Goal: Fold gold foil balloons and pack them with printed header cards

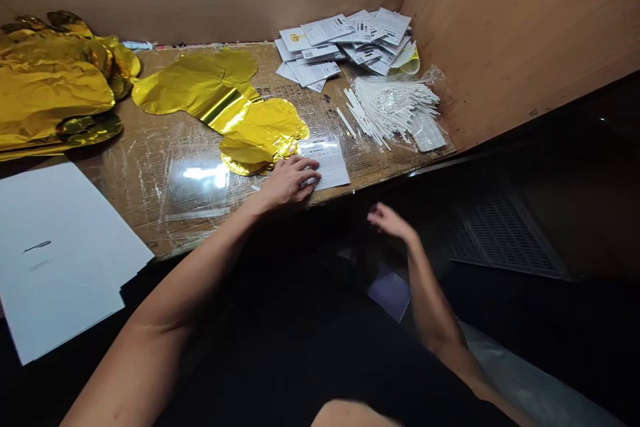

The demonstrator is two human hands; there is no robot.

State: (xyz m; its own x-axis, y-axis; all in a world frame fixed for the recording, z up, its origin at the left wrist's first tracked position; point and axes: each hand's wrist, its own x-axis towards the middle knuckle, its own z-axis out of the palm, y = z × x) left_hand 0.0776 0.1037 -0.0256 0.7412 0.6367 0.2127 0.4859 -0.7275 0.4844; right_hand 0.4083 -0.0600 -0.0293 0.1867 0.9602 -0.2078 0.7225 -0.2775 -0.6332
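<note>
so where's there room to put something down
Widest patch: the tabletop between the white sheets and the gold foil balloons, with a clear plastic sleeve lying there. A smaller one sits right of the printed card. Crowded: the back right, with printed packets and white sticks.

Bagged white sticks (395,110), white sheets (60,253)

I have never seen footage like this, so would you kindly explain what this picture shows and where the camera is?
No machine is involved: this single view comes from a camera worn on a person's head, looking down at their own arms. The left hand rests on a printed card beside a flat gold foil balloon. The right hand is raised off the bench, blurred and apparently empty. On the plastic-covered wooden bench lie more gold foil balloons, a pile of printed cards and white sticks in a clear bag.
</note>
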